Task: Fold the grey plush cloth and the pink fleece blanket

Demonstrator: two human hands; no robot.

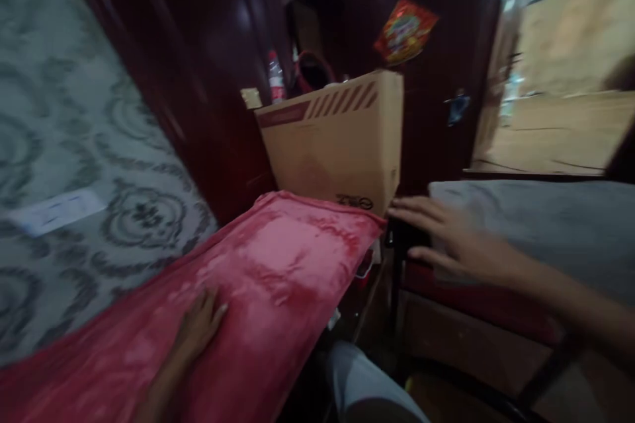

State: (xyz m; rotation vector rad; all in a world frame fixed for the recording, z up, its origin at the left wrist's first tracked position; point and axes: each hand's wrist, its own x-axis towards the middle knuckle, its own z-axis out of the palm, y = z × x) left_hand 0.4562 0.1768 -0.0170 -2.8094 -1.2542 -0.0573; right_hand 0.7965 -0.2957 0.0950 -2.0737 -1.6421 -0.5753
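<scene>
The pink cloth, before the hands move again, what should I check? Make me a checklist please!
1. Left hand on the pink cloth: ok, it lies on top.
2. Right hand free: ok, it's open, with nothing in it.
3. Right fingertips touching the cloth's corner: cannot tell, they're very close.
4. Cloth completely smooth: cannot tell, the pattern and blur hide small wrinkles.
5. Cardboard box off the cloth: cannot tell, its bottom is hidden behind the far edge.

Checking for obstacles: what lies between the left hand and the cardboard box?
In the head view, only the pink plush cloth lies between the left hand and cardboard box.
</scene>
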